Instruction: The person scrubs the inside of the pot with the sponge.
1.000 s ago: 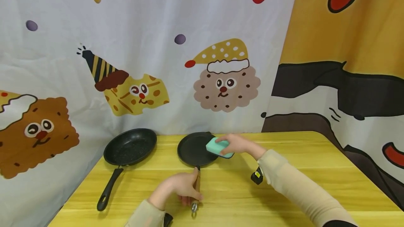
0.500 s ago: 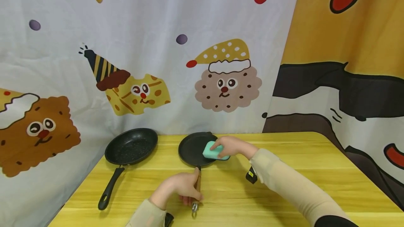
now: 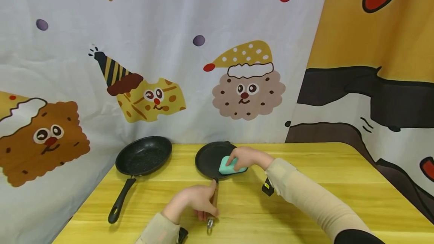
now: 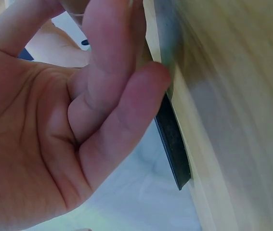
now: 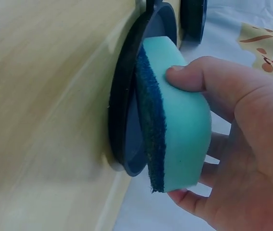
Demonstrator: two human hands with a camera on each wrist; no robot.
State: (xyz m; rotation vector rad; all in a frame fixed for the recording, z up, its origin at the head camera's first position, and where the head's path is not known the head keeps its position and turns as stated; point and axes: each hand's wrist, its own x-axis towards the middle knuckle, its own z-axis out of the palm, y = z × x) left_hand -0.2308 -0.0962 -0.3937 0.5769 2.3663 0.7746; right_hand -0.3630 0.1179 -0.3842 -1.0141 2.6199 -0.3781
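Note:
A small flat black pan [image 3: 207, 160] lies on the table with its brown handle [image 3: 215, 197] toward me. My left hand [image 3: 200, 200] grips that handle between thumb and fingers; in the left wrist view its curled fingers hide most of the handle. My right hand [image 3: 248, 156] holds a mint-green sponge [image 3: 226, 165] at the right side of the pan. In the right wrist view the sponge [image 5: 184, 125] shows a dark blue scouring layer [image 5: 151, 125] facing the pan [image 5: 122, 96], its lower end reaching past the rim.
A larger black frying pan [image 3: 144, 156] stands to the left, its black handle [image 3: 121, 200] pointing toward the front left. Behind the wooden table [image 3: 325, 183] hangs a printed cloth [image 3: 190, 97] with cartoon biscuits and cheese.
From beside the pan's right rim, my right hand has brought the sponge left and down over the pan's near right part. My left hand keeps its grip on the handle.

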